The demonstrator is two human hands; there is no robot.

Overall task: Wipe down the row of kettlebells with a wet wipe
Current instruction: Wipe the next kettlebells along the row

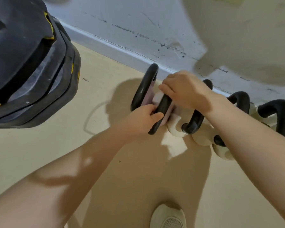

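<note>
Black kettlebell handle [161,112] sits inside the left hand [141,119] grip.

The kettlebells [194,112] stand packed in a row along the floor's far edge, tight against the skirting board [118,50], handles nearly touching, so little room between them or behind. A stack of black weight plates [31,63] blocks the left. Bare floor [48,145] lies open on the near side, except a white shoe [169,216] at the bottom

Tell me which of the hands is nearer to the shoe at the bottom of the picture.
Left. The left hand grips a black kettlebell handle, above the shoe. The right hand lies farther up, near the wall.
</note>
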